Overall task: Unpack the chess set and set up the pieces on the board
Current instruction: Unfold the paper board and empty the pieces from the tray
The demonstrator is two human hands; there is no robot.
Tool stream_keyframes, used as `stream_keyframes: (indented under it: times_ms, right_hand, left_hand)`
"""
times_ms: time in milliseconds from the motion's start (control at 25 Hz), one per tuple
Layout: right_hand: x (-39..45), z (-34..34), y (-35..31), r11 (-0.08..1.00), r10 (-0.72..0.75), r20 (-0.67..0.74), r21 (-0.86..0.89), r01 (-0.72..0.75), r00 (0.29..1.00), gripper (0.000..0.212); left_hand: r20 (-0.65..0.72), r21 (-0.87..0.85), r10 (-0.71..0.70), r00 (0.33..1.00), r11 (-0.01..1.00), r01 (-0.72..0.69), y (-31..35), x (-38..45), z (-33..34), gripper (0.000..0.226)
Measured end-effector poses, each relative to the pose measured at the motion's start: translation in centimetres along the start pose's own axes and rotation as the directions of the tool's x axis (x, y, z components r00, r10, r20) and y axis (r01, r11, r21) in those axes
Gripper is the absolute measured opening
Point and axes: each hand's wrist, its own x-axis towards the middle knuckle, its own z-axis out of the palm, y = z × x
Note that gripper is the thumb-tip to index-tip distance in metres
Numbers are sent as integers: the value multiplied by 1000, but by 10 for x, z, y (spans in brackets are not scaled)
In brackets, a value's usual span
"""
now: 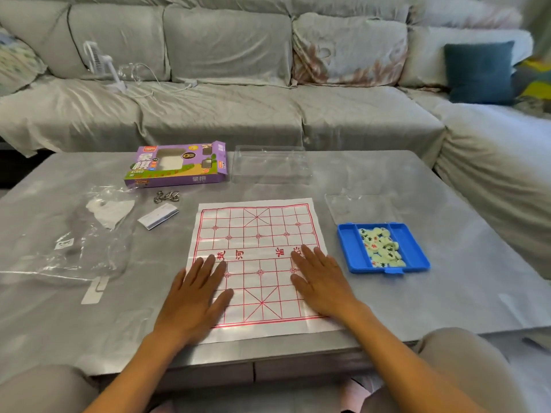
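A white paper xiangqi board with a red grid lies flat on the grey table, near its front edge. My left hand presses flat on the board's left side, fingers straight. My right hand presses flat on its right side, fingers straight too. To the right of the board stands a blue tray; a heap of pale round chess pieces fills its middle compartment. No piece is on the board.
A purple chess box and a clear plastic lid sit at the back. Another clear cover lies behind the tray. Left of the board are a crumpled plastic bag, metal rings and a small folded paper. A grey sofa stands behind the table.
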Motion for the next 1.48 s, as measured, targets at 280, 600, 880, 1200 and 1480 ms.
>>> stream_keyframes:
  times_ms: [280,600,880,1200,1480]
  right_hand:
    - [-20,-77,105,880,454,-392,56,-472,800,30]
    - [-9,-62,129,884,452,-251,252,-393,856,31]
    - [-3,-57,132,876,461,-263,286,-388,847,19]
    - [-9,-69,104,898,415,-458,345,-273,786,12]
    - [-18,-29,11,929,36,-245,366,59,969,19]
  left_hand:
    - [-20,-17,-3,1000,1000,3,2,0,1,79]
    - [-23,-40,-20,1000,999,19,2,2,1,80]
    - [-21,-117,8,1000,993,-11,1,0,-2,79]
    - [-44,-169,4,999,986,-11,-3,0,0,83]
    - [-70,-141,-10,998,990,0,-2,0,0,80]
